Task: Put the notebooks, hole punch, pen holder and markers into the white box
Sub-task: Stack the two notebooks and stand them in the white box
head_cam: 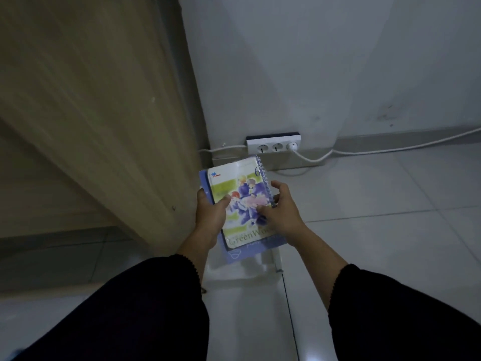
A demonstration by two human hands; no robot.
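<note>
Left of the power strip point(273, 145) a wooden desk point(86, 105) rises. Below the strip, two stacked notebooks point(242, 199), long axis pointing toward it: left hand point(211, 212) grip pinching their left edge, right hand point(282, 212) grip spread, touching the cover.

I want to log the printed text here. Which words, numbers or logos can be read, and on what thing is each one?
"GreenWoo", cut off by the right hand: bottom of the top book cover.
"6": top right corner of the same cover.
Small red logo word, top left of that cover: too blurred to read.
Blue notebook underneath, logo at its bottom: no readable text.
Power strip: no text.
</note>
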